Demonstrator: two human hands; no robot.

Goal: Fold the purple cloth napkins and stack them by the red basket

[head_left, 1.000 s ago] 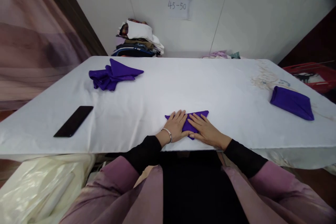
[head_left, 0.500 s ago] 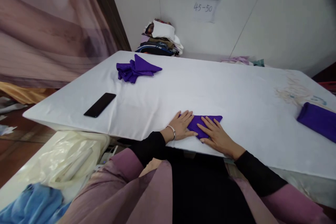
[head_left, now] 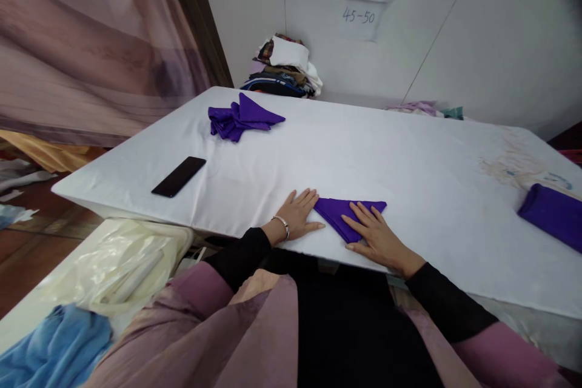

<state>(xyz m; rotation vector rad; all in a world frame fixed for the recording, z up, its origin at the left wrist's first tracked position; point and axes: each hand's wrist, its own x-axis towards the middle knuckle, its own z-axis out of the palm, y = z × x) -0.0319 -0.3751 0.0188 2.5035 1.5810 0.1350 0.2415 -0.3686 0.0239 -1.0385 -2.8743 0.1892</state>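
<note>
A purple cloth (head_left: 339, 212) folded into a triangle lies near the front edge of the white-covered table (head_left: 409, 163). My right hand (head_left: 370, 230) rests flat on its right part, fingers spread. Just left of the cloth, my left hand (head_left: 297, 215) lies flat on the tabletop with its fingers stretched out, the fingertips close to the cloth's left corner. A silver bracelet (head_left: 285, 227) circles my left wrist. Neither hand grips anything.
Another purple cloth (head_left: 245, 118), gathered into a shape, sits at the back left. A black phone (head_left: 179, 176) lies in front of it. More folded purple cloth (head_left: 552, 218) is at the right. Behind the table stands a clothes pile (head_left: 286, 66); plastic wrapping (head_left: 122, 267) lies lower left.
My left hand has slid left off the triangular cloth onto the tabletop, uncovering the cloth's left corner. My right hand has stayed on the cloth. The view has shifted slightly.
</note>
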